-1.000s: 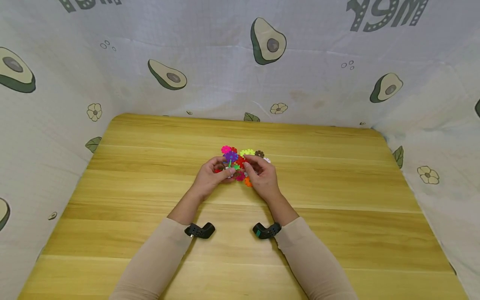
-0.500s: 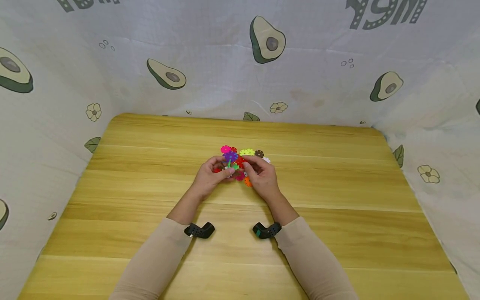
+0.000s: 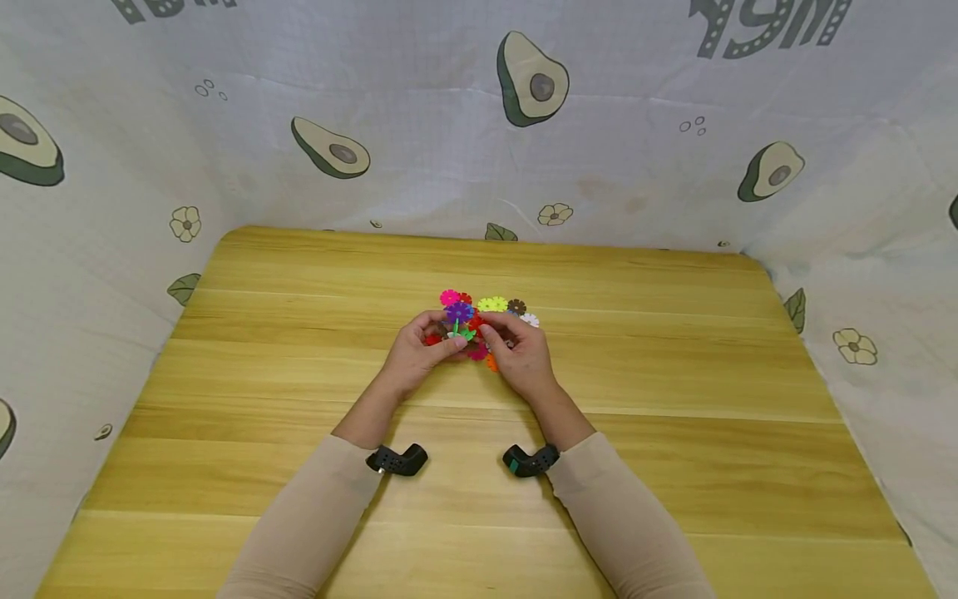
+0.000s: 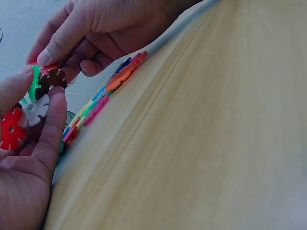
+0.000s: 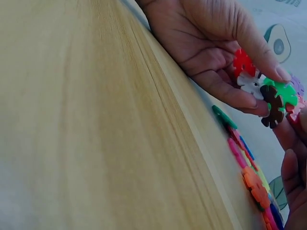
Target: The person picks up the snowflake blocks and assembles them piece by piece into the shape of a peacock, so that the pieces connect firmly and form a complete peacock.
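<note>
My left hand [image 3: 416,351] holds a cluster of interlocked plastic snowflake discs between thumb and fingers. In the right wrist view the cluster has a red disc [image 5: 243,62], a white disc [image 5: 250,84], a green disc [image 5: 282,93] and a brown disc [image 5: 272,106]. A purple disc [image 3: 459,313] rises on its far side. My right hand [image 3: 525,356] pinches another red disc [image 4: 44,66] against the cluster, beside the green and brown ones. Fingertips cover much of this second red disc.
Loose snowflake discs lie on the wooden table [image 3: 674,358] beyond and under the hands, among them a yellow disc [image 3: 494,304], a dark brown disc [image 3: 517,307], a pink disc [image 3: 450,297] and an orange disc [image 4: 125,76]. A patterned cloth [image 3: 434,166] hangs behind the table.
My right hand has shifted slightly left with the pinched red disc, closer to my left hand. More of the green disc shows. The left hand has barely moved.
</note>
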`<state>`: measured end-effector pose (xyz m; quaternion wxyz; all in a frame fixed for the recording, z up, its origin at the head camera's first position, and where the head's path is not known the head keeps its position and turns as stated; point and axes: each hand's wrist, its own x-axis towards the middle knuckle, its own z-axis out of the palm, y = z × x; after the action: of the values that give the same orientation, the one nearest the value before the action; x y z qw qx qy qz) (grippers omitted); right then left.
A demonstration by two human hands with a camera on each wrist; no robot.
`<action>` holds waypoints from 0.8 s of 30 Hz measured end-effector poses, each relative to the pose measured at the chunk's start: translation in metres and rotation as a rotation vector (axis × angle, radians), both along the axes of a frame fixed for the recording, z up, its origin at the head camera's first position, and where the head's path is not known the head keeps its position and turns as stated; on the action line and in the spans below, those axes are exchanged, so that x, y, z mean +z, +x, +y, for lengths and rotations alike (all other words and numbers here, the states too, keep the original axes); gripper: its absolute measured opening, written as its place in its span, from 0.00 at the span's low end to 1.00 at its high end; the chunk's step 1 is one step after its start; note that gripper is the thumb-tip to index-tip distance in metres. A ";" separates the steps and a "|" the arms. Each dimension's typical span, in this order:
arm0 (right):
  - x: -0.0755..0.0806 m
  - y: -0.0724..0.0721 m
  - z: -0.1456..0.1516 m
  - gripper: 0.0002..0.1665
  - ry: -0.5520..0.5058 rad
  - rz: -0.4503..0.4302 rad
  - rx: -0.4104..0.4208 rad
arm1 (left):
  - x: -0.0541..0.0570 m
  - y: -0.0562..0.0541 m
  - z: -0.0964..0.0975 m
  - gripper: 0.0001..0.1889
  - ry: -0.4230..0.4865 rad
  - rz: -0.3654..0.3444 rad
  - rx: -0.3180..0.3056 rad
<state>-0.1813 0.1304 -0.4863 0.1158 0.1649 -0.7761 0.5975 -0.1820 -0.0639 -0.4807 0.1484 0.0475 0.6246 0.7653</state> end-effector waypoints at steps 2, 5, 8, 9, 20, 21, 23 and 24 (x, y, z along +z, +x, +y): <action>0.000 0.000 0.000 0.11 0.006 -0.001 -0.006 | 0.000 0.000 0.000 0.23 0.001 -0.002 0.001; 0.001 0.000 -0.001 0.12 0.001 -0.002 -0.015 | 0.000 -0.001 0.000 0.23 0.010 -0.005 0.005; 0.003 0.002 -0.003 0.12 -0.014 0.004 -0.026 | -0.001 -0.001 0.000 0.24 0.019 -0.010 0.008; 0.007 0.003 -0.004 0.12 -0.020 0.008 -0.030 | 0.000 -0.001 0.000 0.24 0.021 -0.013 0.009; 0.026 0.012 -0.008 0.11 -0.145 -0.099 -0.113 | 0.002 -0.001 0.000 0.23 0.000 -0.027 0.010; 0.024 0.010 -0.007 0.11 -0.171 -0.108 -0.130 | 0.003 -0.001 0.000 0.23 -0.001 -0.027 0.010; 0.018 0.005 -0.005 0.11 -0.217 -0.120 -0.167 | 0.003 -0.001 -0.001 0.22 -0.001 -0.027 0.011; 0.016 0.003 -0.004 0.11 -0.242 -0.129 -0.177 | 0.003 -0.001 -0.001 0.22 0.000 -0.027 0.011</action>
<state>-0.1781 0.1267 -0.4706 0.1370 0.0420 -0.7157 0.6835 -0.1829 -0.0648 -0.4779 0.1525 0.0339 0.6227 0.7667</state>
